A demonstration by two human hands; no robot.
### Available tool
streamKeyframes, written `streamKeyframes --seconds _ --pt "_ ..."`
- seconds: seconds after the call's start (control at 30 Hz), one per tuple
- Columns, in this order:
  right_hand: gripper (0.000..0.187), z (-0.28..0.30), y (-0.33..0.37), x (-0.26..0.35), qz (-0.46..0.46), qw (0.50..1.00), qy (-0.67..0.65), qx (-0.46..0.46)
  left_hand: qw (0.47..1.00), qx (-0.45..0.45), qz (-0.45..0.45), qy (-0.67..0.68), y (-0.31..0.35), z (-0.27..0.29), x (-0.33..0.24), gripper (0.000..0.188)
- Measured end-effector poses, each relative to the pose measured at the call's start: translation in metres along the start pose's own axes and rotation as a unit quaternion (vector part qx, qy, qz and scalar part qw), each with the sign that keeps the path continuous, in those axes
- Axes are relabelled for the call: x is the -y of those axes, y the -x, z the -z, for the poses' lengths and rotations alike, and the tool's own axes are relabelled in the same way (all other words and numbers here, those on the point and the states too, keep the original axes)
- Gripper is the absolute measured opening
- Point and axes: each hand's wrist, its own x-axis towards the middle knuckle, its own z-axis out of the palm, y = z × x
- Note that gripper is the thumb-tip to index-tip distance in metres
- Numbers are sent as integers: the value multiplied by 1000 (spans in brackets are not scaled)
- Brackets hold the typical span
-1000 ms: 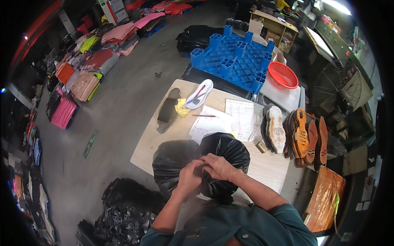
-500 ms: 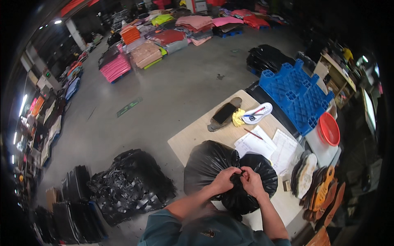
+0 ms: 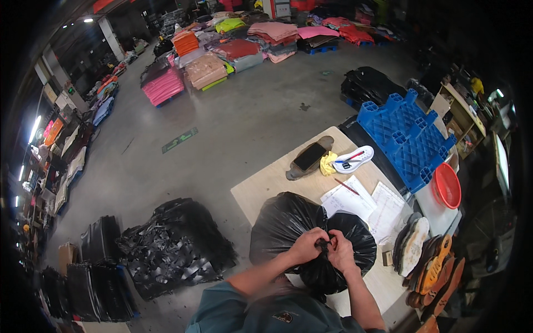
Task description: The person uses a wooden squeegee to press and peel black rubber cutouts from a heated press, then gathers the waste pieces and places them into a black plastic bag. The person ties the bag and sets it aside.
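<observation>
A full black plastic bag (image 3: 283,222) bulges in front of me on the near part of a light wooden table (image 3: 252,191). Its gathered neck sits between my two hands, with bulges of black plastic to either side. My left hand (image 3: 306,246) is closed around the twisted neck from the left. From the right, my right hand (image 3: 340,251) pinches the same neck, its fingertips close to the left thumb. Part of the neck is hidden behind the fingers, so I cannot make out whether it is knotted.
Papers (image 3: 352,200), a phone (image 3: 310,156), a yellow crumpled cloth (image 3: 327,163) and a white shoe sole (image 3: 354,159) lie on the table. At right are a blue plastic pallet (image 3: 408,141), a red basin (image 3: 446,186) and stacked soles (image 3: 436,272). A black scrap pile (image 3: 177,250) covers floor at left.
My hands stay on the bag's neck, and the fingers have shifted slightly around it. The whole view has moved a little, with the scene sitting slightly lower and to the right.
</observation>
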Motion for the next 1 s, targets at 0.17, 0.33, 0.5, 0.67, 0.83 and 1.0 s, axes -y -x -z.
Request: streamKeyframes --seconds 0.17,0.33,0.5,0.67,0.83,1.0 --pt "41 -11 -3 -2 63 995 64 -48 998 -32 -47 -12 9 -7 -11 33" --pt "44 1 -2 -10 5 995 -93 35 997 -41 -60 -31 15 -4 -10 31" --pt "38 16 -7 -13 -103 926 -350 99 997 -35 -60 -19 21 -5 -10 32" --pt "29 7 -17 -6 -203 935 -280 73 995 -16 -93 -14 21 -6 -9 32" --pt "21 2 -20 -8 -169 913 -367 58 985 -31 -159 -67 19 -6 -3 32" --pt "24 -14 -27 -15 -124 971 -202 -20 974 -34 -199 -107 24 -8 3 28"
